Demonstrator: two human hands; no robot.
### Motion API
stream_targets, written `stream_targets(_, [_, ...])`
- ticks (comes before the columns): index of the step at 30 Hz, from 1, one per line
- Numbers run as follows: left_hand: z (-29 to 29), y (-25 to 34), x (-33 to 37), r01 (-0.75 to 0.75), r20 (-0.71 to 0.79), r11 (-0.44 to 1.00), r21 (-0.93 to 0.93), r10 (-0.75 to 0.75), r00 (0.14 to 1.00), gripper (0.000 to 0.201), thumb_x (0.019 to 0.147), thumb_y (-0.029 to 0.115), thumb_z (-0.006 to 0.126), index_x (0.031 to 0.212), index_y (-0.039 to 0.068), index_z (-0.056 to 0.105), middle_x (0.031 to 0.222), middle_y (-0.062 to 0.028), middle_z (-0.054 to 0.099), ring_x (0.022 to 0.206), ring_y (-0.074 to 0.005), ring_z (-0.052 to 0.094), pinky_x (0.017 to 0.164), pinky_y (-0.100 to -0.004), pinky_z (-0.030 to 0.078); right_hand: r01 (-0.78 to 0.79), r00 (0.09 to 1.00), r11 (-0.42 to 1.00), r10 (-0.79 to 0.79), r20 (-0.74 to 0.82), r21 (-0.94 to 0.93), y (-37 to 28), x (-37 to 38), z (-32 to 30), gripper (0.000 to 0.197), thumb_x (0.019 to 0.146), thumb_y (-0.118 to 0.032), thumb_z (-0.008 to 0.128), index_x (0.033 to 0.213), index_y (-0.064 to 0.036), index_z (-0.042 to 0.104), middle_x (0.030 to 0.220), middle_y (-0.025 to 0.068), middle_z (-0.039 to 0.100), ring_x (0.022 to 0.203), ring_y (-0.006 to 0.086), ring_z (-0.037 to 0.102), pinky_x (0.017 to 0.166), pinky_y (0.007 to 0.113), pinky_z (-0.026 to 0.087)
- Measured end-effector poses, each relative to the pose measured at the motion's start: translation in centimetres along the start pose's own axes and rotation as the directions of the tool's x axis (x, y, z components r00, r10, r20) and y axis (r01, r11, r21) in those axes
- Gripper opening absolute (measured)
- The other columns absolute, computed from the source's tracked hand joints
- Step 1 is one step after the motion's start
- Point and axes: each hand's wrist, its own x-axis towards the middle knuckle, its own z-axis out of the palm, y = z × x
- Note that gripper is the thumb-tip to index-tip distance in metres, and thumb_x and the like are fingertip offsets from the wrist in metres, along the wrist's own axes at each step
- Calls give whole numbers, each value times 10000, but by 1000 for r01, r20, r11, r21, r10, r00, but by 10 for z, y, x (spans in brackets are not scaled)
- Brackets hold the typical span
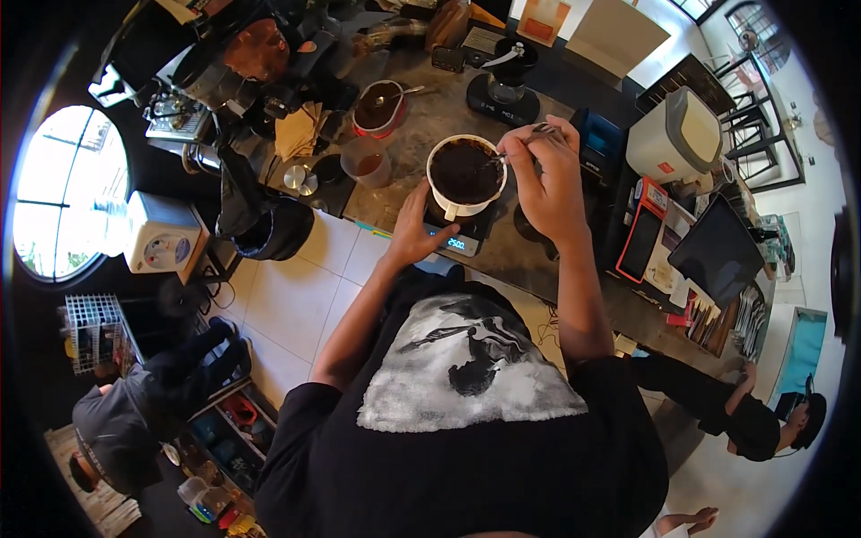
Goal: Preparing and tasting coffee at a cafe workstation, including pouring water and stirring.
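Well, at the centre of my view the white cup [471,208] stands upright on a black scale [475,235], close to the table's [439,108] near edge. Its handle points toward the wearer. My right grip [545,170] is closed on a thin metal spoon [499,160], whose lower end dips inside the cup's right rim. My left grip [417,231] is spread, fingers along the cup's left side and thumb reaching over the scale beside its lit display; I cannot tell how firmly it bears. Ahead of the cup I have bare tabletop, bounded by a red bowl [386,133] to the left and a second scale [502,101] beyond. A clear plastic cup [369,167] sits nearer on the left, brown liquid inside.

Up close, the white cup has a smooth round rim, and its contents [462,170] look dark and grainy. The bowl holds dark stuff too, with another spoon [411,90] across its rim. Brown paper pieces [300,130] fan out farther left.

The tabletop is brown and mottled. Past its edge I see pale floor tiles [287,287], a round window [72,193] at far left, and two other people, one lower left [134,421], one lower right [758,426].
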Motion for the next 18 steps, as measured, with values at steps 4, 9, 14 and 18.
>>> stream_targets(4, [16, -7, 1, 2, 3, 1000, -1, -2, 1000, 1009, 743, 437, 780, 1451, -50, 252, 1451, -307, 344, 1351, -425, 351, 1113, -465, 293, -55, 996, 994, 61, -57, 97, 6, -4, 6, 194, 939, -116, 549, 790, -41, 649, 785, 44, 676, 787, 221, 621, 980, 390, 329])
stream_targets(9, [18, -6, -3, 64, -37, 986, -154, -71, 997, 973, 746, 422, 778, 1465, -7, 282, 1388, -271, 448, 1291, -416, 431, 1079, -457, 338, -121, 983, 991, 129, -133, 63, 13, -11, 4, 194, 939, -100, 550, 775, -28, 626, 756, 47, 662, 746, 226, 615, 973, 385, 334])
stream_targets(14, [22, -14, -5, 5, -94, 999, -33, -8, 996, 966, 754, 427, 764, 1476, 14, 274, 1336, -255, 490, 1250, -407, 464, 1044, -462, 360, -118, 989, 990, 124, -84, 74, 12, -17, 0, 194, 953, -103, 526, 783, -41, 595, 753, 31, 640, 710, 201, 600, 1006, 408, 323])
stream_targets(18, [23, -9, -8, -7, -116, 998, 58, 14, 993, 984, 769, 509, 721, 1481, 13, 257, 1350, -248, 479, 1255, -405, 453, 1057, -466, 336, -147, 981, 971, 168, -98, 188, 12, -21, 1, 208, 986, -132, 493, 827, -61, 609, 672, 2, 592, 695, 129, 555, 1035, 418, 304])
